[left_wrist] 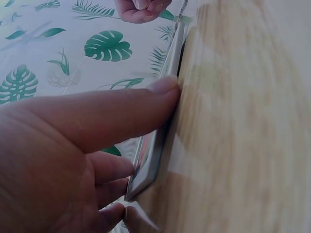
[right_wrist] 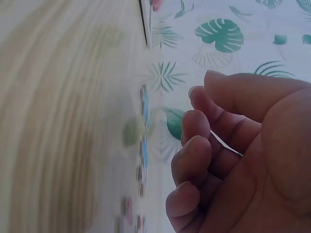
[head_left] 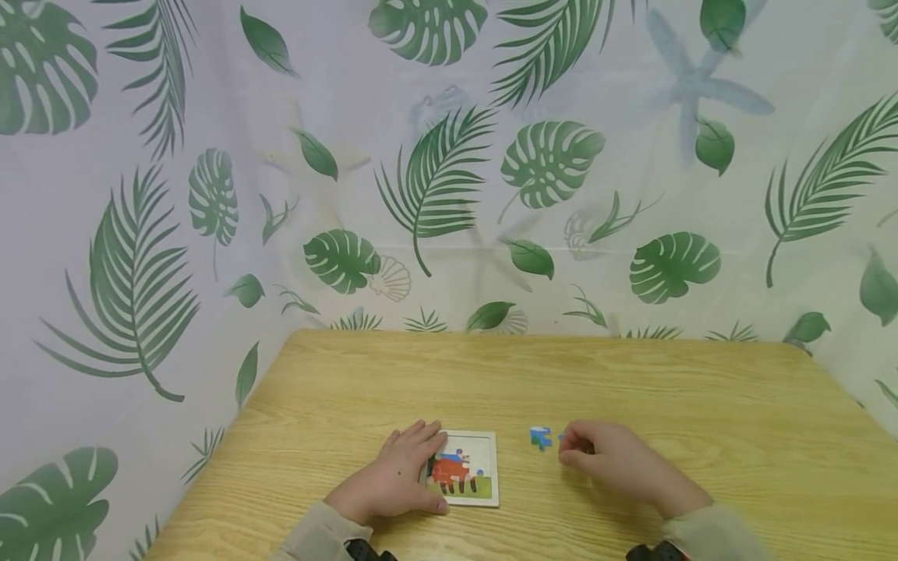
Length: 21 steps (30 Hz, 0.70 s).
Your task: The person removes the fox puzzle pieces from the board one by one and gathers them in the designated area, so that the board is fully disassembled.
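Note:
A small square jigsaw tray [head_left: 497,471] with a light frame lies on the table, part of a red animal picture put together inside it. My left hand [head_left: 403,473] rests across its left side, fingers spread, covering that part. The thumb [left_wrist: 146,104] touches the tray's near edge in the left wrist view. To the right of the tray my right hand [head_left: 603,456] hovers beside a blue jigsaw piece [head_left: 540,437], its fingers loosely curled. No piece shows between its thumb and fingers in the right wrist view. Another blue bit peeks out at its fingertips in the head view.
Several loose jigsaw pieces [right_wrist: 144,160] lie on the wooden table [head_left: 393,374] by the right hand, partly hidden from the head view. A leaf-printed cloth [head_left: 449,296] hangs behind the table and along its left side.

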Each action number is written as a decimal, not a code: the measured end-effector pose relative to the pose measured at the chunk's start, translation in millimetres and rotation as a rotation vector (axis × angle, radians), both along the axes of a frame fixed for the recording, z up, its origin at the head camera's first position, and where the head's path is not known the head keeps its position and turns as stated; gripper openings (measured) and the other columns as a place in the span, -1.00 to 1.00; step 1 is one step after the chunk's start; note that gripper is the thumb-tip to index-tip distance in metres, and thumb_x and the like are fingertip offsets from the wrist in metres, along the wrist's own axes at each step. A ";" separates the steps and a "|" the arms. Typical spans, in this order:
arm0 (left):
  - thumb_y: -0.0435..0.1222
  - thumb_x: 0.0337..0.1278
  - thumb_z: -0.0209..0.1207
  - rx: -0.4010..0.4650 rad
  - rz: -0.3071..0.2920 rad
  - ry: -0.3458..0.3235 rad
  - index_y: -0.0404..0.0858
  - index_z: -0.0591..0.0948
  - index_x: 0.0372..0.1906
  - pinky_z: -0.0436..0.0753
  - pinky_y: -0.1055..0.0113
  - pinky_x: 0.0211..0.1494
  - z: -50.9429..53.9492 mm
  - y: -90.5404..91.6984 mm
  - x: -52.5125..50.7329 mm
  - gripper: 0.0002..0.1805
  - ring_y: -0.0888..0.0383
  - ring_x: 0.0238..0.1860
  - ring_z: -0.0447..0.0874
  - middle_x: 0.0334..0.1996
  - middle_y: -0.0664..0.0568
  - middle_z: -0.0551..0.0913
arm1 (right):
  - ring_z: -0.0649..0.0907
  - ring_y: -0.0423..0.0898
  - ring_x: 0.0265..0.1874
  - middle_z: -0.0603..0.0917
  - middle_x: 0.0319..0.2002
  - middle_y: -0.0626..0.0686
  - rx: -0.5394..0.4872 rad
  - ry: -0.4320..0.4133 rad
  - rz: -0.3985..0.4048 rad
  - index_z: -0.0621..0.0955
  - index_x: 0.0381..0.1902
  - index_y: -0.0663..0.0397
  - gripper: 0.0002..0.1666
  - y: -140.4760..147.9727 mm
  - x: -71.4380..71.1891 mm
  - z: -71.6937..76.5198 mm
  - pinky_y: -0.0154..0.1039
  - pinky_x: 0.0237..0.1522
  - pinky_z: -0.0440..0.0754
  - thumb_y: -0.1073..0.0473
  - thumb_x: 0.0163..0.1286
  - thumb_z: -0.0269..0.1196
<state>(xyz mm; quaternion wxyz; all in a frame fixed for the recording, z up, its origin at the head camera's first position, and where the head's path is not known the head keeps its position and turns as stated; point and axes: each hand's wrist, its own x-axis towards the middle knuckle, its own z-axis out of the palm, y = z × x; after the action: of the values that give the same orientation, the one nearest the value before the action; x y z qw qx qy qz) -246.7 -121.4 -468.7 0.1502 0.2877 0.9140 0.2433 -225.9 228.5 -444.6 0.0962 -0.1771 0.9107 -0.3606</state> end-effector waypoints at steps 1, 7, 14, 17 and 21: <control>0.13 0.00 0.45 -0.005 0.000 0.004 -0.24 0.26 0.57 -0.14 -0.27 0.51 0.0 0.1 0.0 0.08 -0.13 0.59 -0.10 0.59 -0.10 0.09 | 0.51 -0.12 -0.41 0.60 -0.39 -0.12 -0.003 0.000 0.007 0.62 -0.27 -0.08 -0.86 -2.4 0.2 0.1 -0.21 -0.37 0.48 0.03 0.47 0.28; 0.14 -0.03 0.46 -0.022 -0.003 0.035 -0.29 0.25 0.56 -0.10 -0.27 0.51 0.4 0.7 -0.2 0.12 -0.14 0.59 -0.08 0.58 -0.12 0.11 | 0.50 -0.15 -0.46 0.58 -0.41 -0.15 0.003 0.015 0.026 0.61 -0.28 -0.12 -0.88 -19.9 -1.9 -1.8 -0.24 -0.43 0.49 0.03 0.48 0.28; 0.13 -0.03 0.46 -0.015 0.000 0.037 -0.30 0.24 0.56 -0.11 -0.28 0.51 0.1 1.0 1.1 0.13 -0.15 0.59 -0.08 0.58 -0.12 0.11 | 0.51 -0.16 -0.49 0.56 -0.45 -0.15 0.010 0.031 0.040 0.65 -0.24 -0.12 -0.92 -50.0 -6.2 -2.8 -0.23 -0.44 0.49 0.05 0.45 0.29; 0.13 -0.03 0.46 -0.012 0.002 0.033 -0.29 0.24 0.56 -0.12 -0.27 0.51 0.3 0.7 1.0 0.12 -0.14 0.59 -0.09 0.58 -0.12 0.11 | 0.51 -0.16 -0.49 0.56 -0.45 -0.14 -0.002 0.037 0.060 0.67 -0.19 -0.08 -0.92 -63.6 -10.0 -3.5 -0.23 -0.41 0.49 0.07 0.45 0.29; 0.15 -0.01 0.44 -0.011 0.002 0.017 -0.27 0.25 0.56 -0.12 -0.26 0.51 1.0 -0.2 0.9 0.11 -0.13 0.59 -0.10 0.58 -0.11 0.10 | 0.50 -0.16 -0.51 0.55 -0.45 -0.13 -0.014 0.051 0.080 0.69 -0.14 -0.03 -0.88 -79.3 -14.9 -5.0 -0.22 -0.43 0.48 0.10 0.43 0.31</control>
<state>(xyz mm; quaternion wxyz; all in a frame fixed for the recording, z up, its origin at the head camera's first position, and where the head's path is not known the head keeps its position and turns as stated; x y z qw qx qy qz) -245.8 -121.6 -467.8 0.1437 0.2881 0.9168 0.2361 -240.9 149.2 -449.6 0.0860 -0.2234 0.9024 -0.3582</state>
